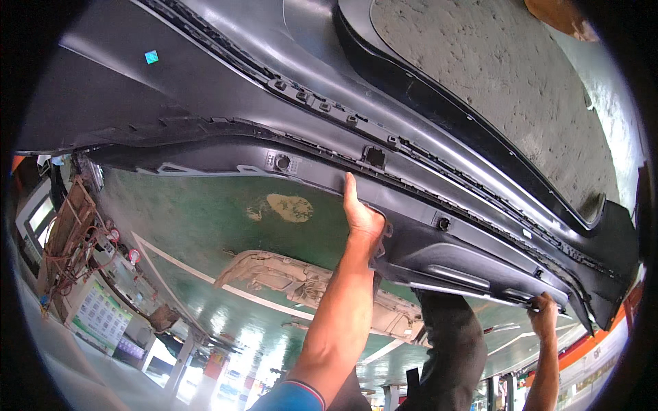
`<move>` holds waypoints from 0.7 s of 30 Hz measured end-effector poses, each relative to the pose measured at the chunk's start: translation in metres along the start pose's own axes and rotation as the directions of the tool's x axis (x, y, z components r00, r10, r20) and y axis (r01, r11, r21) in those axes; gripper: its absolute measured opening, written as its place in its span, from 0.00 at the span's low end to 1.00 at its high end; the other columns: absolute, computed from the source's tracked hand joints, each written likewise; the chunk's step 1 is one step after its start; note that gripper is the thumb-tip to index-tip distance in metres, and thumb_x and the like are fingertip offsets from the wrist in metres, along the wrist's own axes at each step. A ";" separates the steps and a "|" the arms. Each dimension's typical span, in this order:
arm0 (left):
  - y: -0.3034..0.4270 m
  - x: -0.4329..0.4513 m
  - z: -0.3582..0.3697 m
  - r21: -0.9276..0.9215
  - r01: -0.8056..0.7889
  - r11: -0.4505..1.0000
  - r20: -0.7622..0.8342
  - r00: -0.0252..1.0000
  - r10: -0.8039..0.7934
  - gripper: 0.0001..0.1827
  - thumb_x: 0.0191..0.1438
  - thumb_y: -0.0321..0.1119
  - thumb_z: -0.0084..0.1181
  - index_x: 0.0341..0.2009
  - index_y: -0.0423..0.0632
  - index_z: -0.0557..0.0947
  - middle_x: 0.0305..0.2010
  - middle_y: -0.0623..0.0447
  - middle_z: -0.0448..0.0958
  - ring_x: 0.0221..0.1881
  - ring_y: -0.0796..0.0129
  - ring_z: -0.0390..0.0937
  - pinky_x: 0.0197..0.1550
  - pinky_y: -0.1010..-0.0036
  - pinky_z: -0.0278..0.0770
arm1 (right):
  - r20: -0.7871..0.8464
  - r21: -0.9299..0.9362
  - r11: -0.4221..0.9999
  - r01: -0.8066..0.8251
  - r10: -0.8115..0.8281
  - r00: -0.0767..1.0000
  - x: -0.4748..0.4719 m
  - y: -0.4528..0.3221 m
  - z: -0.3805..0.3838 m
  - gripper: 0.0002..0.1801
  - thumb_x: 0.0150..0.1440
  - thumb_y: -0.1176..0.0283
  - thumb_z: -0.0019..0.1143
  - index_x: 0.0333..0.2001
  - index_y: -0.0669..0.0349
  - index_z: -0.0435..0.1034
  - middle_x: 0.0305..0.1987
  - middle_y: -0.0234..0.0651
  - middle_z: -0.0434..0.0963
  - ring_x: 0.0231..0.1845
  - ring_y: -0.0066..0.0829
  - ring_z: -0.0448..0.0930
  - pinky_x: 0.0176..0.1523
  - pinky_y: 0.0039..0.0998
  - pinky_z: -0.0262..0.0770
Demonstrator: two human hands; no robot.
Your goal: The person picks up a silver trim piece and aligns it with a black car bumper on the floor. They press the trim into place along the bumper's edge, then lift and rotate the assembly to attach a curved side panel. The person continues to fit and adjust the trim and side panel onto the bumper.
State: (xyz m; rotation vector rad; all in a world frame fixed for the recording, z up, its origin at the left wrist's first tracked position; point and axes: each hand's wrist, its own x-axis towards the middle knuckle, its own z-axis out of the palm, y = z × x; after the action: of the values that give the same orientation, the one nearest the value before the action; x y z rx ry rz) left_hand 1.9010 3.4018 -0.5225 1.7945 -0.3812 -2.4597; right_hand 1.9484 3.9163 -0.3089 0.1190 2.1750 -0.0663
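Note:
A large black plastic car bumper cover spans the view from upper left to lower right, its clips and ribs facing me. My left hand grips the lower edge near the middle. The thumb lies on the near face, while the fingers are hidden behind the panel. Left of that thumb is a round sensor mount, and to the right sits another small mount. Far to the right, my right hand is closed around the lower edge by the slotted end section.
A dusty bumper lies on the green floor behind my left forearm. Rough grey ground shows through the cover's large opening. A rack with cables and hoses stands left. Dark-trousered legs are below.

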 end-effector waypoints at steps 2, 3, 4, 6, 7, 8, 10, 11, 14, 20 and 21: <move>0.002 -0.001 0.000 -0.017 -0.019 1.000 0.002 1.000 0.019 0.34 0.62 0.58 0.55 0.63 0.46 0.72 0.62 0.49 0.73 0.61 0.55 0.70 0.65 0.55 0.65 | 0.019 -0.043 0.997 0.065 -0.065 0.998 -0.002 -0.003 -0.006 0.12 0.36 0.81 0.66 0.29 0.60 0.77 0.31 0.41 0.74 0.38 0.47 0.77 0.40 0.43 0.73; 0.001 0.002 -0.003 -0.029 -0.020 0.999 -0.003 1.000 0.020 0.34 0.62 0.58 0.55 0.63 0.47 0.72 0.63 0.50 0.73 0.62 0.55 0.69 0.66 0.55 0.65 | 0.039 -0.059 0.993 0.101 -0.099 0.994 -0.001 -0.004 -0.011 0.11 0.37 0.80 0.67 0.28 0.61 0.77 0.31 0.41 0.73 0.38 0.47 0.77 0.40 0.44 0.73; 0.003 -0.003 -0.006 -0.052 0.002 0.999 0.010 1.000 -0.002 0.35 0.63 0.60 0.54 0.64 0.47 0.71 0.64 0.49 0.72 0.63 0.54 0.69 0.67 0.56 0.64 | 0.022 -0.063 0.987 0.145 -0.144 0.989 -0.002 -0.009 -0.012 0.10 0.37 0.79 0.68 0.27 0.62 0.75 0.30 0.42 0.71 0.37 0.48 0.76 0.39 0.45 0.72; 0.004 0.000 -0.020 -0.023 0.024 0.999 0.083 0.996 -0.022 0.40 0.61 0.65 0.52 0.65 0.47 0.70 0.66 0.48 0.70 0.64 0.52 0.67 0.69 0.54 0.61 | 0.010 -0.071 0.987 0.145 -0.145 0.989 0.000 -0.018 -0.014 0.10 0.38 0.79 0.66 0.26 0.64 0.72 0.31 0.42 0.71 0.37 0.50 0.75 0.38 0.46 0.71; 0.003 0.006 -0.019 0.007 0.002 1.000 0.159 0.987 -0.003 0.42 0.61 0.67 0.51 0.66 0.46 0.69 0.67 0.48 0.69 0.64 0.53 0.66 0.70 0.54 0.59 | 0.006 -0.049 0.990 0.136 -0.136 0.991 0.005 -0.018 -0.016 0.10 0.38 0.80 0.66 0.26 0.64 0.72 0.32 0.43 0.71 0.37 0.50 0.75 0.38 0.46 0.71; -0.007 0.001 -0.034 -0.029 -0.005 1.000 0.181 0.983 0.010 0.43 0.61 0.67 0.51 0.68 0.46 0.66 0.69 0.48 0.67 0.67 0.53 0.64 0.72 0.54 0.57 | 0.014 -0.047 0.984 0.173 -0.173 0.985 -0.001 -0.009 -0.018 0.10 0.38 0.80 0.65 0.26 0.63 0.72 0.33 0.42 0.72 0.38 0.49 0.75 0.38 0.46 0.72; -0.010 -0.007 -0.041 -0.051 -0.111 0.992 0.354 0.927 0.122 0.43 0.61 0.62 0.56 0.70 0.44 0.64 0.72 0.50 0.65 0.68 0.56 0.62 0.74 0.58 0.51 | 0.055 -0.094 0.980 0.174 -0.169 0.984 0.005 -0.026 -0.033 0.10 0.38 0.81 0.64 0.27 0.61 0.74 0.32 0.41 0.72 0.38 0.47 0.76 0.39 0.44 0.73; -0.013 0.009 -0.066 -0.148 -0.031 0.988 0.335 0.939 0.080 0.41 0.62 0.59 0.57 0.68 0.42 0.65 0.71 0.48 0.65 0.68 0.55 0.62 0.73 0.59 0.54 | 0.047 -0.114 0.976 0.187 -0.182 0.982 0.008 -0.029 -0.034 0.10 0.37 0.81 0.64 0.28 0.61 0.75 0.32 0.41 0.73 0.38 0.47 0.76 0.39 0.44 0.73; -0.013 0.024 -0.112 0.355 0.030 0.934 0.249 0.960 -0.125 0.37 0.63 0.54 0.57 0.65 0.38 0.69 0.64 0.46 0.72 0.62 0.58 0.70 0.69 0.60 0.62 | 0.085 -0.064 0.973 0.222 -0.216 0.973 0.017 -0.025 -0.043 0.11 0.37 0.81 0.64 0.29 0.59 0.78 0.32 0.40 0.73 0.37 0.46 0.76 0.39 0.44 0.74; -0.018 0.029 -0.100 0.686 -0.259 0.680 0.138 0.964 0.229 0.25 0.66 0.50 0.54 0.54 0.41 0.79 0.52 0.48 0.80 0.50 0.62 0.77 0.59 0.66 0.71 | 0.125 -0.067 0.971 0.230 -0.221 0.967 0.021 -0.011 -0.028 0.11 0.35 0.79 0.62 0.27 0.59 0.75 0.31 0.39 0.71 0.38 0.46 0.76 0.38 0.45 0.74; -0.020 0.017 -0.074 0.583 -0.193 0.789 0.077 0.980 0.183 0.25 0.66 0.51 0.53 0.54 0.41 0.79 0.52 0.48 0.80 0.50 0.62 0.77 0.58 0.66 0.72 | 0.139 -0.066 0.969 0.239 -0.228 0.964 0.023 -0.011 -0.031 0.11 0.35 0.79 0.62 0.27 0.59 0.75 0.31 0.39 0.71 0.38 0.46 0.76 0.38 0.45 0.74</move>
State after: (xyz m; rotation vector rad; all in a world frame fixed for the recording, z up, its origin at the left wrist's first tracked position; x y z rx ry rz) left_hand 1.9678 3.4064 -0.5645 1.7897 -1.3913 -2.3662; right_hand 1.9084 3.9097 -0.3103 -0.1858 2.0488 -0.1158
